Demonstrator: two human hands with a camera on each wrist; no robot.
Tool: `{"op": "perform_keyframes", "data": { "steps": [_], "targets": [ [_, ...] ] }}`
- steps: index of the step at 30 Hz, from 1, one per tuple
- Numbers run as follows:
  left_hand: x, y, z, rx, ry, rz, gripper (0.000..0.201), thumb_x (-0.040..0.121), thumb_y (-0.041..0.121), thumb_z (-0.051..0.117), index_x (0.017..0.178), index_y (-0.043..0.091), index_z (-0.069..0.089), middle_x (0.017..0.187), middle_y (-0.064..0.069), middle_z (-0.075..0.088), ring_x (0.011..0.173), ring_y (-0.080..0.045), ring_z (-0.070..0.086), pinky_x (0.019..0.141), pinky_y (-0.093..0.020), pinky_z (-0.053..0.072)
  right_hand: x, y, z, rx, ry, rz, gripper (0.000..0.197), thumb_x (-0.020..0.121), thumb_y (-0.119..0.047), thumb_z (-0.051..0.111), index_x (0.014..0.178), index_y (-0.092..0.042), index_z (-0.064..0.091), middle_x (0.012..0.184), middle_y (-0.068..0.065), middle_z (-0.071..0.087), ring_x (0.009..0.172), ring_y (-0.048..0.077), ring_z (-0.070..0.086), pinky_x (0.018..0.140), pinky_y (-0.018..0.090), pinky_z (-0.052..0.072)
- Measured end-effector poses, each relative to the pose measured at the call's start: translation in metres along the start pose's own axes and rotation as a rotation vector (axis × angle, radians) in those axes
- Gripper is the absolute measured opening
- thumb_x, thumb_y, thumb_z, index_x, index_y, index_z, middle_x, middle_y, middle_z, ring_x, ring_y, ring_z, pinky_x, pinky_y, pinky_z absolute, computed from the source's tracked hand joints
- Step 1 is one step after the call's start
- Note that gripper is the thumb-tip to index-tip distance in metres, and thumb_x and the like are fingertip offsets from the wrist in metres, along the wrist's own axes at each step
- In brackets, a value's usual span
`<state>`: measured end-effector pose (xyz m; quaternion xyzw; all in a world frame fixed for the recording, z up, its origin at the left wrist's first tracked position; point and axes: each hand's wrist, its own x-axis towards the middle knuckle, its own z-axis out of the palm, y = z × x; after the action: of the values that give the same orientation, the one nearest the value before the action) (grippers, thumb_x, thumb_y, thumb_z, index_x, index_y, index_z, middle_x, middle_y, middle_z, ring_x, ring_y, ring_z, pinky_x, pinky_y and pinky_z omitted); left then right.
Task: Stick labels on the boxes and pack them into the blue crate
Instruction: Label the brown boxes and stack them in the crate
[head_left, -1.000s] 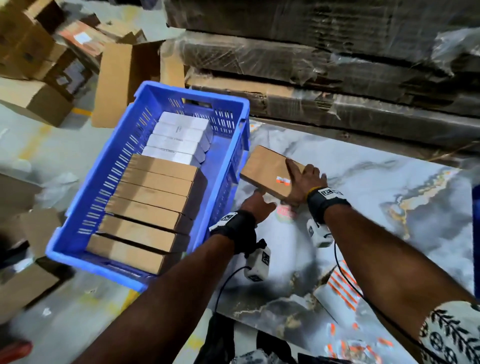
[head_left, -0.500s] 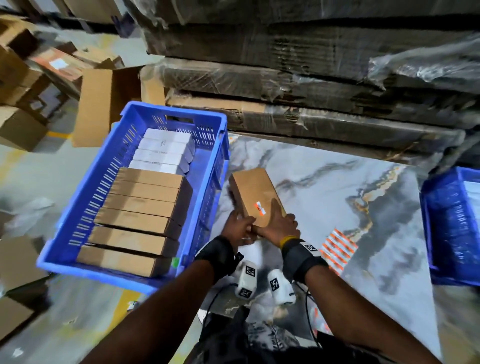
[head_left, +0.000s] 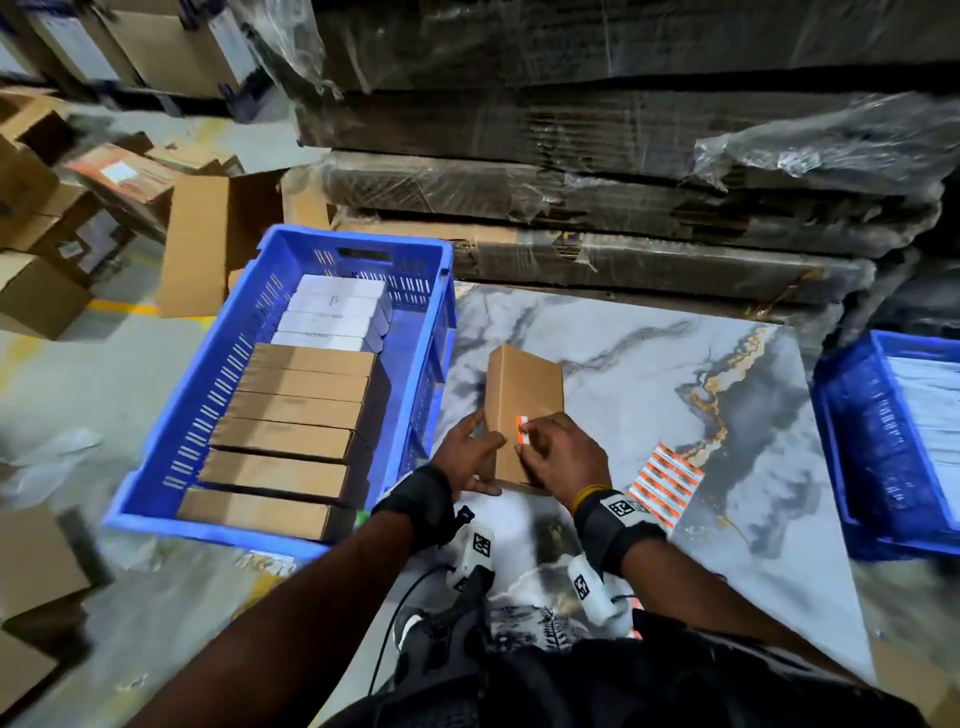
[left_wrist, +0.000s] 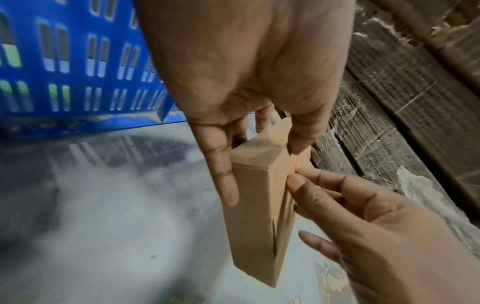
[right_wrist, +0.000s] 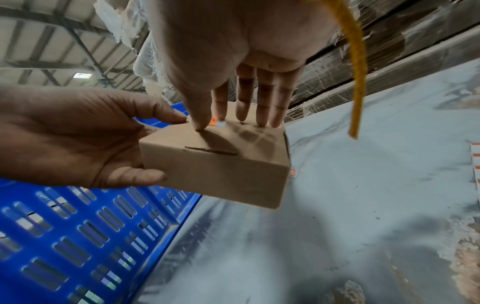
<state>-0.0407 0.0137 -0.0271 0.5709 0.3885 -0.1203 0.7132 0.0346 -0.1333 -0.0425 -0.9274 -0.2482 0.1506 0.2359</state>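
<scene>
A small brown cardboard box (head_left: 524, 384) is held just above the marble table (head_left: 675, 364), right of the blue crate (head_left: 218, 384). My left hand (head_left: 470, 454) grips the box's near left corner, thumb on top and fingers beneath it. My right hand (head_left: 561, 452) rests on the box top with straight fingers, its thumb pressing beside an orange-and-white label (head_left: 522, 428) stuck near the edge. In the right wrist view the label (right_wrist: 217, 121) lies between thumb and forefinger. The crate holds a row of brown boxes and several white ones behind them.
A sheet of orange labels (head_left: 662, 483) lies on the table right of my hands. A second blue crate (head_left: 852, 441) stands at the table's right edge. Plastic-wrapped cardboard stacks (head_left: 623, 208) wall off the back. Loose cartons (head_left: 41, 291) litter the floor at left.
The box moved from beside the crate's rim toward me and turned lengthwise. My right hand slid from the box's end onto the label; my left hand shifted to the near left corner.
</scene>
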Motion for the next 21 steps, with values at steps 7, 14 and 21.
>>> {"op": "perform_keyframes", "data": {
  "steps": [7,14,21],
  "targets": [
    [-0.008,-0.006,0.002,0.046,-0.021,-0.005,0.063,0.091,0.02,0.064,0.147,0.031,0.036,0.115,-0.015,0.062,0.095,-0.038,0.069,0.065,-0.052,0.06,-0.01,-0.003,-0.001,-0.133,-0.024,-0.002,0.025,0.092,-0.043,0.053,0.113,-0.03,0.062,0.117,-0.003,0.059,0.1,0.026,0.062,0.079,0.035,0.052],
    [-0.009,-0.012,0.006,0.074,-0.025,-0.011,0.063,0.092,0.021,0.062,0.148,0.028,0.034,0.12,-0.018,0.061,0.09,-0.036,0.069,0.061,-0.047,0.061,-0.018,-0.002,0.0,-0.178,-0.012,-0.006,0.024,0.096,-0.039,0.046,0.107,-0.023,0.061,0.114,-0.001,0.057,0.094,0.029,0.063,0.074,0.036,0.05],
    [-0.007,-0.016,0.009,0.11,-0.012,0.001,0.062,0.092,0.022,0.061,0.148,0.027,0.034,0.108,-0.009,0.062,0.081,-0.028,0.068,0.066,-0.051,0.06,-0.021,0.008,0.001,-0.129,-0.04,-0.029,0.026,0.101,-0.038,0.038,0.105,-0.022,0.057,0.112,0.0,0.053,0.098,0.024,0.058,0.072,0.033,0.044]
  ]
}}
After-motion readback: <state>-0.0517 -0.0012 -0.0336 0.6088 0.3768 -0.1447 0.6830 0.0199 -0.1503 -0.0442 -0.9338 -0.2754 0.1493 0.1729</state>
